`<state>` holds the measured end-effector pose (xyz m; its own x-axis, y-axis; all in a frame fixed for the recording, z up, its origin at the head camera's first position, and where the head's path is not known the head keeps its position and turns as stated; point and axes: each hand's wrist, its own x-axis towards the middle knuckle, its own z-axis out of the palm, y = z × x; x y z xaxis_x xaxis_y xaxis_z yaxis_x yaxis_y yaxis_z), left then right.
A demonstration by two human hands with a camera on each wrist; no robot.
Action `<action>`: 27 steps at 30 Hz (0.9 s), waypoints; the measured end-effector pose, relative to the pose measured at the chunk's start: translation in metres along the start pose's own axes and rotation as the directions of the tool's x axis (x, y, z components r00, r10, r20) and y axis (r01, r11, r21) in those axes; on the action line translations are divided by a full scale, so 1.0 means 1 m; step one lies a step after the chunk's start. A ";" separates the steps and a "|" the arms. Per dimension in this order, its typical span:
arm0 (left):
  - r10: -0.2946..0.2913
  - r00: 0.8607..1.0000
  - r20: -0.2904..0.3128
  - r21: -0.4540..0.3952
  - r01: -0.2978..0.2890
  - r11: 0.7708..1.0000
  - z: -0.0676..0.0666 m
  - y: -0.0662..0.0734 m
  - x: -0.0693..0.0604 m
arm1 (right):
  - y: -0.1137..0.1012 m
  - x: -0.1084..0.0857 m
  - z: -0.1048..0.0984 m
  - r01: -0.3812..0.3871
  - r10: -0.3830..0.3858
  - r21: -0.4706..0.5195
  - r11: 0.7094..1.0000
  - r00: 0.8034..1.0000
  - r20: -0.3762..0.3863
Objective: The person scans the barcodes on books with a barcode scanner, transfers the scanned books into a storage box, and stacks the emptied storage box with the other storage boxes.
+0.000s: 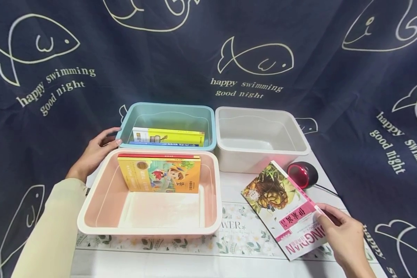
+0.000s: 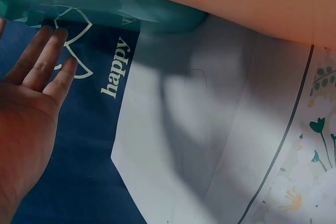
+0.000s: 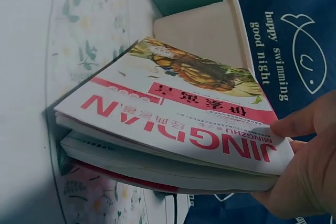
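My right hand (image 1: 345,235) pinches a book (image 1: 281,208) by its spine edge, thumb on top. The book has a pink-and-white cover with a picture of leaves and something brown. In the right wrist view, the pages of the book (image 3: 178,108) fan apart above a red-edged underside; I cannot tell whether a second book lies beneath. My left hand (image 1: 99,148) rests at the left rim of the blue bin (image 1: 170,106), its fingers (image 2: 39,64) extended. Inside that bin stand a yellow book (image 1: 184,136) and a blue one (image 1: 166,144).
A pink bin (image 1: 153,231) in front holds an orange picture book (image 1: 173,175) and a red-spined one against its back wall. The grey bin (image 1: 260,162) stands back right. Beside it sits a black, red-lit device (image 1: 300,174) with a cable. Dark fish-print cloth (image 1: 180,69) surrounds the table.
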<state>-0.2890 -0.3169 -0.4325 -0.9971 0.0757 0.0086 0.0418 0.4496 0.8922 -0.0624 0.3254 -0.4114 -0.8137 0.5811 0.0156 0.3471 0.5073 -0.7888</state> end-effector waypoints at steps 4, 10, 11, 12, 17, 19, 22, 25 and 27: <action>-0.008 1.000 -0.004 0.009 0.008 1.000 0.000 -0.001 0.000 | 0.004 -0.003 0.000 0.004 -0.004 -0.007 1.000 1.000 -0.004; -0.002 1.000 -0.004 -0.005 0.002 1.000 0.000 -0.001 0.001 | 0.002 -0.006 0.005 -0.002 0.001 -0.025 1.000 0.999 -0.043; 0.001 1.000 -0.004 -0.006 -0.002 1.000 0.000 -0.001 0.001 | 0.002 -0.007 0.005 -0.003 0.001 -0.026 1.000 0.999 -0.048; 0.006 1.000 -0.005 -0.008 -0.006 1.000 0.001 0.000 0.001 | 0.001 -0.007 0.006 -0.001 0.000 -0.023 1.000 0.999 -0.053; 0.021 1.000 -0.004 -0.010 -0.021 1.000 0.002 0.001 0.002 | -0.007 -0.007 0.001 0.042 -0.043 -0.014 0.999 0.998 -0.055; 0.023 1.000 -0.003 -0.013 -0.023 1.000 0.002 0.001 0.002 | -0.014 -0.006 -0.003 0.076 -0.076 -0.013 0.997 0.995 -0.059; 0.024 1.000 -0.003 -0.012 -0.025 1.000 0.002 0.002 0.001 | -0.028 -0.004 -0.010 0.127 -0.127 -0.003 0.992 0.989 -0.077; 0.028 1.000 -0.005 -0.014 -0.028 1.000 0.002 0.002 0.000 | -0.045 0.000 -0.018 0.165 -0.163 0.026 0.986 0.984 -0.079; 0.027 1.000 -0.005 -0.016 -0.027 0.999 0.001 0.001 0.000 | -0.058 0.004 -0.025 0.183 -0.179 0.062 0.981 0.982 -0.066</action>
<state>-0.2885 -0.3151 -0.4319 -0.9959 0.0833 0.0350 0.0678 0.4328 0.8989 -0.0746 0.3141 -0.3504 -0.8303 0.5213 0.1969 0.1626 0.5647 -0.8091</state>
